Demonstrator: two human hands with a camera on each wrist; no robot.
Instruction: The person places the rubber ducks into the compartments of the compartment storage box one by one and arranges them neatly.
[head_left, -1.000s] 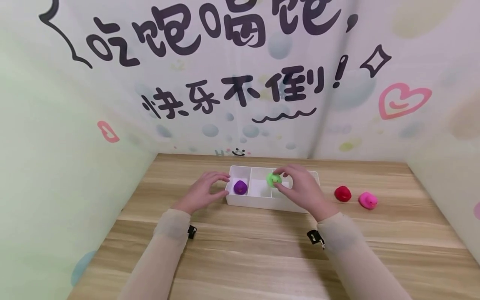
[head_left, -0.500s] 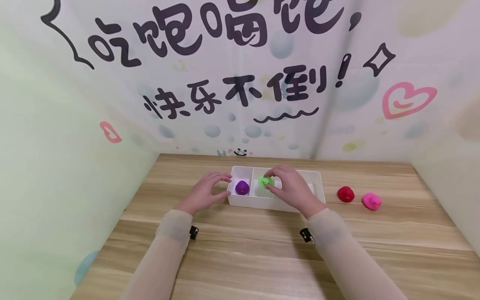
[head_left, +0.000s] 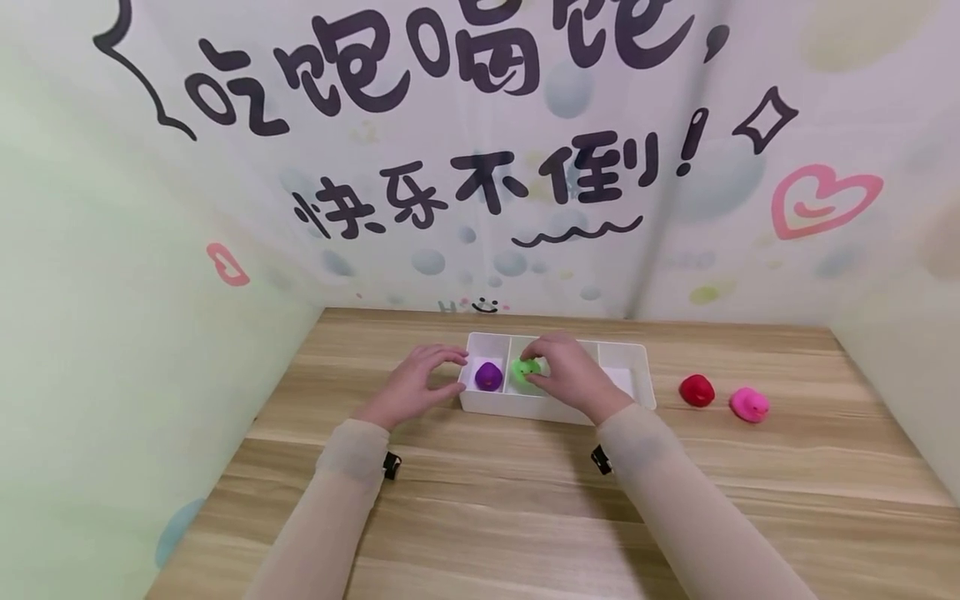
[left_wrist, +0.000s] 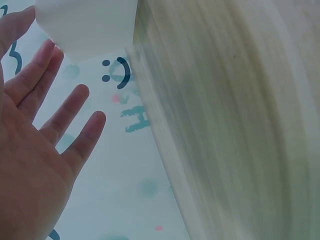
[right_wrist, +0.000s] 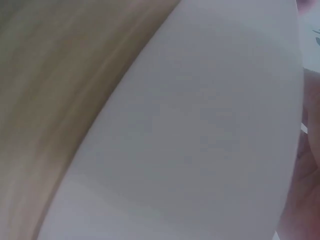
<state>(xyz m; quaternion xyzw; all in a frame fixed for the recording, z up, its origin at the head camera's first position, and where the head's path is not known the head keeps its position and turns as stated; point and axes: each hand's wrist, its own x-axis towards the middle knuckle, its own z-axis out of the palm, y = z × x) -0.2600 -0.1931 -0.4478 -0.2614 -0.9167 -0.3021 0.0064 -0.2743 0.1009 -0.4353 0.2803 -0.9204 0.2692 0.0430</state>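
Observation:
A long white divided box (head_left: 517,406) sits near the wall. My right hand (head_left: 572,375) reaches into its second compartment from the left, pinching a light green rubber duck (head_left: 523,372) between thumb and fingers. In the leftmost compartment lies a purple rubber duck (head_left: 488,377). My left hand (head_left: 414,383) is at the box's left end, fingertips and thumb against the end wall. Its fingers are spread in the left wrist view, with the white box end (left_wrist: 90,25) at their tips. In the right wrist view, the box's outer side (right_wrist: 190,125) covers most of my right hand (right_wrist: 306,185).
To the right of the box, a red rubber duck (head_left: 697,390) and a pink rubber duck (head_left: 750,405) stand on the wood-grain table (head_left: 495,517). A printed wall sheet (head_left: 420,275) rises behind the table, and a pale side wall (head_left: 97,333) borders it on the left.
My right hand has moved left and lower with the green duck, from over the divider into the second compartment. My left hand has stayed at the box's end.

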